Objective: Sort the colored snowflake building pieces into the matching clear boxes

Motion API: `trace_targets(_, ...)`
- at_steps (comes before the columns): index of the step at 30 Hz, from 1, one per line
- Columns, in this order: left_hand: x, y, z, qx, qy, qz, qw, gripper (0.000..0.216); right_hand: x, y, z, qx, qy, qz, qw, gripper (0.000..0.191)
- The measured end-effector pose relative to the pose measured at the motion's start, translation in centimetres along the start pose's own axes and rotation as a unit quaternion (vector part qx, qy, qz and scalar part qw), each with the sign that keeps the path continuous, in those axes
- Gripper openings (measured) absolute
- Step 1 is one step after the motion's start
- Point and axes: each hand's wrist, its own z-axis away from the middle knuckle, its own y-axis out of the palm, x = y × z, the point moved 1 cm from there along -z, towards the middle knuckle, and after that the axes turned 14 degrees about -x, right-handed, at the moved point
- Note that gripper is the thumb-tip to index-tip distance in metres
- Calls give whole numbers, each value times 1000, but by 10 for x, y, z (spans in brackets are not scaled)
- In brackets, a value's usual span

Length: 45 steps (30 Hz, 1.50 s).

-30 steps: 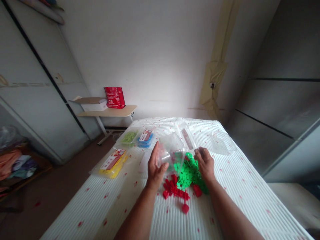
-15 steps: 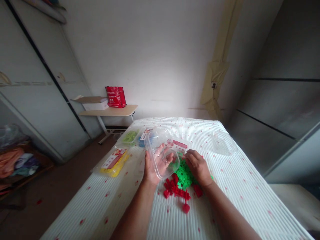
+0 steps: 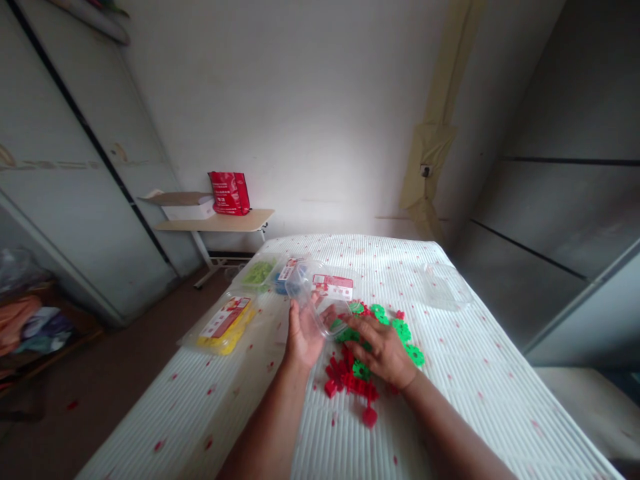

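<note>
My left hand [image 3: 304,340] grips a clear plastic box [image 3: 323,320], tilted with its open side toward the pile. Some of its fingers show through the plastic. My right hand [image 3: 383,350] lies palm down over green flower-shaped plastic pieces [image 3: 401,329], its fingers stretched toward the box and apart. Part of the green pile is hidden beneath it. Red plastic pieces [image 3: 350,380], some linked together, lie just in front of the green ones. Behind the box rests a clear package with a red and white label [image 3: 333,287].
On the left of the covered table [image 3: 280,427] lie clear boxes of yellow pieces [image 3: 227,327], light green pieces [image 3: 259,272] and blue pieces [image 3: 283,283]. A clear plastic tray [image 3: 446,287] sits at the right. Beyond, a side table [image 3: 235,223] carries a red bag [image 3: 230,193].
My right hand has moved left and flattened over the green pieces, which are now more spread out. The box has tipped slightly, and the labelled package appears further left.
</note>
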Motion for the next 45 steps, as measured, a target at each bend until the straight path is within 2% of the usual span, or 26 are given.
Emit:
trace_targets(4, 3, 0, 1, 8, 6, 4, 1000, 55, 9, 8, -3, -25, 76, -73, 994, 27)
trace_targets(8, 6, 2, 3, 18, 9, 3, 1000, 57, 12, 9, -6, -45, 158, -150, 975, 22)
trace_targets(11, 8, 4, 5, 21, 10, -7, 1000, 62, 11, 4, -8, -58, 176, -162, 969, 21)
trace_targets(14, 9, 5, 3, 8, 35, -39, 999, 68, 2, -9, -10, -103, 154, -87, 979, 21)
trace_targets(18, 4, 2, -3, -62, 116, -79, 988, 53, -31, -31, -15, -151, 154, 114, 970, 26)
trace_targets(20, 3, 1, -4, -79, 135, -86, 984, 47, -53, -37, -17, -130, 169, 211, 954, 27)
trace_targets(22, 2, 0, -5, -82, 138, -86, 983, 46, -74, -39, -18, -81, 195, 290, 933, 24)
trace_targets(26, 2, -1, -5, -81, 133, -72, 985, 47, -101, -37, -14, 7, 255, 389, 885, 20)
trace_targets(28, 2, -1, -5, -79, 130, -66, 986, 48, -108, -36, -10, 22, 270, 410, 871, 20)
trace_targets(32, 1, 0, -4, -83, 142, -70, 984, 47, -118, -37, -3, 14, 281, 410, 867, 22)
trace_targets(39, -7, -1, -3, -121, 227, -147, 955, 50, -129, -40, 2, -14, 296, 411, 862, 26)
trace_targets(42, -17, -2, 0, -137, 246, -170, 944, 52, -130, -40, 5, -25, 294, 409, 863, 30)
trace_targets(45, -38, -2, 8, -140, 283, -186, 931, 56, -132, -40, 7, -31, 290, 402, 868, 31)
